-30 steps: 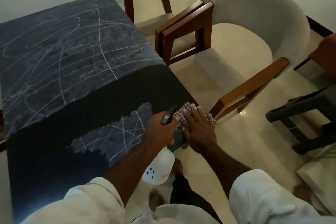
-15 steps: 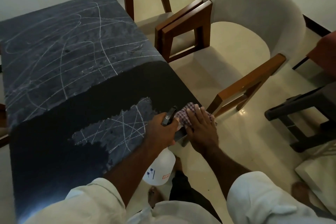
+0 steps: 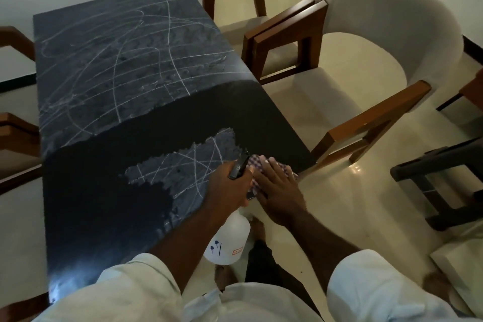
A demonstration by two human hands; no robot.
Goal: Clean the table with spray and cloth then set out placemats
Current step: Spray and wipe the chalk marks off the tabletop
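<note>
Left fingers (image 3: 244, 187) round the spray bottle (image 3: 228, 240), its neck hidden; right fingers (image 3: 273, 168) flat on the mostly covered checked cloth (image 3: 256, 161).

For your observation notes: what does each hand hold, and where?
Left hand grips the spray bottle at its neck; right hand presses flat on the checked cloth.

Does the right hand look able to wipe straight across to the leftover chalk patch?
Probably not directly: the left hand, gripping the bottle, sits between the patch and the cloth under the right hand.
</note>
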